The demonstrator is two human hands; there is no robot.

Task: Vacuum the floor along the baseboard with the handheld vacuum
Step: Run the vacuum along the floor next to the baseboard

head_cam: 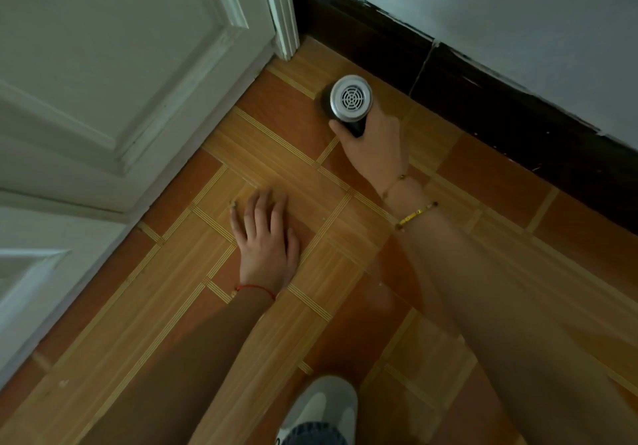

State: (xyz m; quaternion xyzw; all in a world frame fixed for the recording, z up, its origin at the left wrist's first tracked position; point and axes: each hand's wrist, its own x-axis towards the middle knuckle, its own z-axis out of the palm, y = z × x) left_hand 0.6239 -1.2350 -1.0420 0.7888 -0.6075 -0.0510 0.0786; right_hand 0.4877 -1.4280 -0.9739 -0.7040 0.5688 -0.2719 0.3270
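My right hand (pixel 374 144) grips the dark handle of the handheld vacuum (pixel 348 99), whose round silver rear grille faces the camera. The vacuum points down at the wood-pattern floor (pixel 276 154), close to the dark baseboard (pixel 448 75), near the corner by the door frame. Its nozzle is hidden behind its own body. My left hand (pixel 264 237) rests flat on the floor, fingers spread, holding nothing.
A white panelled door (pixel 121 65) stands along the left, its frame (pixel 281 6) meeting the baseboard at the corner. A pale wall (pixel 500 6) rises above the baseboard. My grey shoe (pixel 321 406) shows at the bottom edge.
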